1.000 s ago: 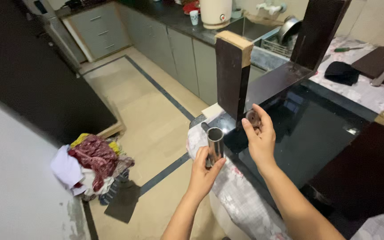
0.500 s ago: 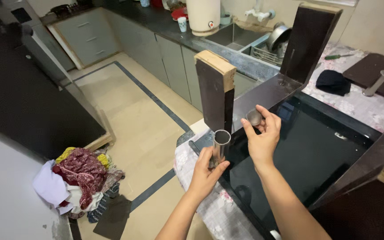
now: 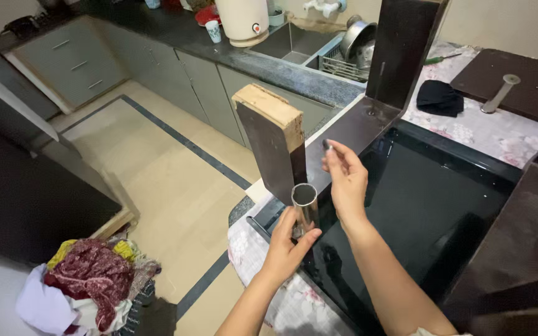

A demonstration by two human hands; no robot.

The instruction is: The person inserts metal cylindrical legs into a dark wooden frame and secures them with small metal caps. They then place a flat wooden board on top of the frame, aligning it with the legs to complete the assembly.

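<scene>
The left hand point(image 3: 284, 249) is wrapped around a short shiny metal tube point(image 3: 304, 205), holding it upright with its open, hollow mouth facing up. Just right of it, the right hand point(image 3: 345, 180) pinches a small dark metal piece point(image 3: 326, 145) at its fingertips, possibly a screw; it is too small to tell. Directly above the tube stands a dark brown wooden leg with a raw pale end point(image 3: 274, 140). Beneath the right hand lies a glossy black glass panel in a dark frame point(image 3: 431, 205), resting on a floral-clothed worktop point(image 3: 468, 130). Left of both hands the edge drops to open beige tiled floor point(image 3: 163, 180), where a heap of crumpled clothes point(image 3: 85, 283) lies.
</scene>
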